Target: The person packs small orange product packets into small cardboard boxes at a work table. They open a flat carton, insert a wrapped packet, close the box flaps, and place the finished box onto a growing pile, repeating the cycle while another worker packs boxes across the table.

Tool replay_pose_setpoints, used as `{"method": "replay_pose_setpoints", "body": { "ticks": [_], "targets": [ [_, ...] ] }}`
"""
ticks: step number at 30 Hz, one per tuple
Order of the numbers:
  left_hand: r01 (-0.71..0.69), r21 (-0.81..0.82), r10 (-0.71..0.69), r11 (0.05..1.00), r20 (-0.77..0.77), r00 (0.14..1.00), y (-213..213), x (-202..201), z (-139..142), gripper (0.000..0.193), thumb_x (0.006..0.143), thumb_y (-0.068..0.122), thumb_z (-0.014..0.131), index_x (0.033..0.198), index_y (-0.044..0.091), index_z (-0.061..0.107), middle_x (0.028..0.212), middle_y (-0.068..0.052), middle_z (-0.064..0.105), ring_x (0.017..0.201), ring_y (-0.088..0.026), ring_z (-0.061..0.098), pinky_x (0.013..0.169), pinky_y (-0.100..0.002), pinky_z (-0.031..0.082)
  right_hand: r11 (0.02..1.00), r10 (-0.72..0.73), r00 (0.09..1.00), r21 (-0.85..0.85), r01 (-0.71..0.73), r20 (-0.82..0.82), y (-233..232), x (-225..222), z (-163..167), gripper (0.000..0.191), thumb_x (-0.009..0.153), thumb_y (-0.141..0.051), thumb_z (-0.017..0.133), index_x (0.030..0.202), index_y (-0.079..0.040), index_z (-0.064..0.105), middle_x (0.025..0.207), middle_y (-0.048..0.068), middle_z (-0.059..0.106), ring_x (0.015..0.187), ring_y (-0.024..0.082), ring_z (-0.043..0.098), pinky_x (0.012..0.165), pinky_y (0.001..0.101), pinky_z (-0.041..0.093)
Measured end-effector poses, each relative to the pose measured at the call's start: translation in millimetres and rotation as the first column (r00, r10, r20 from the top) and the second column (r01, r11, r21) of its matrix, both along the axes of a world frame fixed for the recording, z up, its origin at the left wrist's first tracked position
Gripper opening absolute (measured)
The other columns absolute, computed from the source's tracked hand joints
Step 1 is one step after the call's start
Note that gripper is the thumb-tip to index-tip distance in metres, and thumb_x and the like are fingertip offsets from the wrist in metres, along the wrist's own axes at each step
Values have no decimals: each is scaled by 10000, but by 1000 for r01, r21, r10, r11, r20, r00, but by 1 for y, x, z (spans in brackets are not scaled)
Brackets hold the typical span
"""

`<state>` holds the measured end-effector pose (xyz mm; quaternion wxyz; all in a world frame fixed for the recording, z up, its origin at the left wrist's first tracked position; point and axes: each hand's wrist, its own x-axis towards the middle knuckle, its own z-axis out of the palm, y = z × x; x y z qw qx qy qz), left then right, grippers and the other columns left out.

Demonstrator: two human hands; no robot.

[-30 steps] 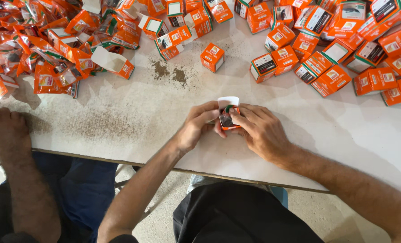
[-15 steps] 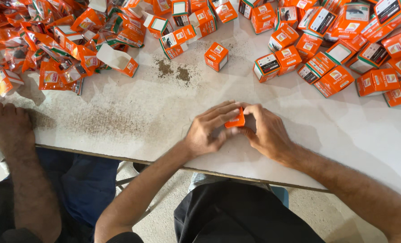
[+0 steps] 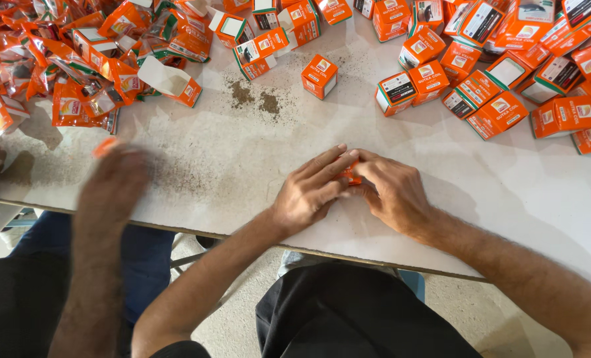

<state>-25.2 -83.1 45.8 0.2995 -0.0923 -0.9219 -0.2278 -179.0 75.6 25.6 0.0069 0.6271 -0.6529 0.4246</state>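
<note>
A small orange carton (image 3: pixel 350 174) sits low on the white surface (image 3: pixel 507 192), near its front edge and a little right of the middle, almost wholly covered by the person's two hands. The left hand (image 3: pixel 309 189) lies over it from the left with fingers stretched flat across the top, and the right hand (image 3: pixel 391 189) closes on it from the right, so both have a shut grip on the carton and only a sliver of orange shows between the fingertips. Farther back, a single closed orange box (image 3: pixel 319 75) stands alone, with two patches of dark brown powder (image 3: pixel 254 99) spilled just left of it. To the far right, a crowd of closed orange boxes (image 3: pixel 501 79) lies tumbled together. To the far left, a heap of orange sachets (image 3: pixel 63 73) mixes with open cartons, one open carton (image 3: pixel 171 81) showing its white inside at the heap's near edge. At the left, another person's forearm and hand (image 3: pixel 110 192) reach onto the surface, blurred, with a bit of orange at the fingertips.
</note>
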Motion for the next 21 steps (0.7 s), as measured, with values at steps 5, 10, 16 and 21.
{"method": "replay_pose_setpoints", "body": {
  "ticks": [5,10,16,21],
  "targets": [
    [61,-119,-56,991,42,998,-1,6,11,267,900,192,807,900,35,591,1495,-213,545,1448,-385,477,1219,-609,379,999,36,990,38,-31,-133,0,-3,-2,307,698,22,776,917,-50,574,1229,202,673,862,370,696,704,464,562],
    [-129,-47,122,990,-130,984,-39,-23,5,408,945,126,719,1333,78,601,1518,-160,553,1453,-392,529,1236,-538,416,955,-197,980,-230,186,-27,-4,-41,31,316,1036,-40,743,1320,-77,610,1425,117,655,1177,319,712,998,419,585],
    [-598,34,590,801,126,797,-81,-106,-20,930,876,634,673,1508,28,358,1488,-298,423,1367,-458,439,1147,-581,332,956,-227,918,-254,147,-324,-8,-44,30,652,951,-298,799,1456,-67,457,1565,288,335,1456,507,361,1208,639,312],
    [-3,881,-179,472,98,979,-67,-164,-43,826,1067,635,382,1631,44,255,1693,-207,286,1603,-350,220,1308,-464,185,990,123,869,0,-141,-480,-18,-31,16,436,987,-355,722,1332,-119,598,1531,189,479,1456,382,446,1228,521,381]
  ]
}}
